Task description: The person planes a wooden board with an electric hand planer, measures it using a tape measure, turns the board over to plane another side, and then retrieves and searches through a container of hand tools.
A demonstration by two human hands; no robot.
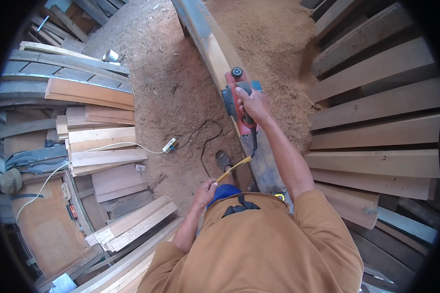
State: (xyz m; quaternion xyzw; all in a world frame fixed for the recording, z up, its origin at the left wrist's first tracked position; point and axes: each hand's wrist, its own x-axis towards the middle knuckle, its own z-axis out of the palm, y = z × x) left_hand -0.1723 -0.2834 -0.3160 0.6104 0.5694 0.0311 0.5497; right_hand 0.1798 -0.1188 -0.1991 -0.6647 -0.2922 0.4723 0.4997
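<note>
My right hand (253,103) is wrapped round the handle of a red and black electric planer (239,128). The planer rests on a long wooden board (215,54) lying along a narrow bench (267,166). From the planer's rear runs a power cord, its near stretch sleeved in yellow (240,162). Low beside my waist, my left hand (205,193) is closed on that yellow-sleeved cord, holding it off to the left of the bench. Part of the board is hidden beneath the planer and my right arm.
Stacked planks (107,158) line the left side, and thick timbers (376,132) line the right. A power strip (169,145) with a white cable lies on the dirt floor, a dark cord looping from it. Sawdust (283,44) covers the ground beyond the bench. A metal can (111,55) stands at upper left.
</note>
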